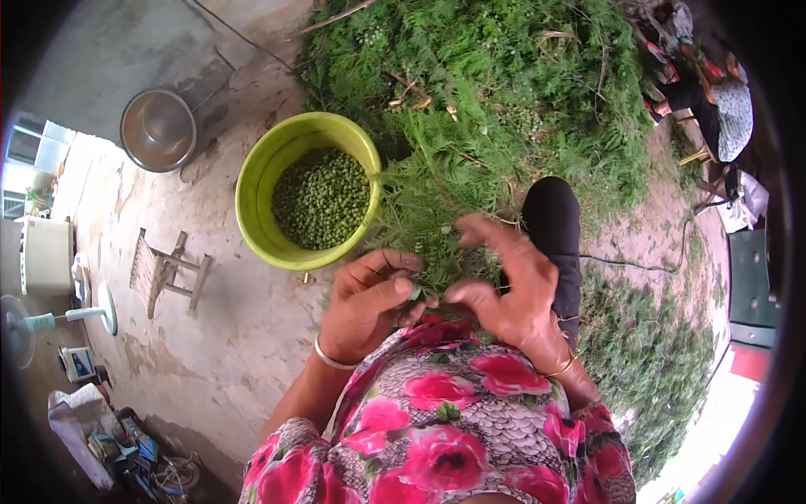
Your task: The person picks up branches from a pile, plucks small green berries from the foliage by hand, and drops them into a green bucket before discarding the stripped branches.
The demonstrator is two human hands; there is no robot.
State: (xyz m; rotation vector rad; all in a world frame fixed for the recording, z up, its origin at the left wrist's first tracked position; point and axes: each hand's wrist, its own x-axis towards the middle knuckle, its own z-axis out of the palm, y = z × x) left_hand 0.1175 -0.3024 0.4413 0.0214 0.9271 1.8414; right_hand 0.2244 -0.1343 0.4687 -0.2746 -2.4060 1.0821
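Note:
My left hand is closed, thumb against curled fingers, at the edge of a feathery green conifer sprig over my lap. A small grey-green spot shows at its thumb tip, too small to name. My right hand is on the other side of the sprig, slightly blurred, with thumb and fingers spread apart. Just beyond my left hand stands a yellow-green bucket, partly filled with small round green seed cones.
A large heap of cut conifer branches spreads ahead; more greenery lies at right. On the concrete at left are a metal basin, a low woven stool and a standing fan. Another person sits at far right.

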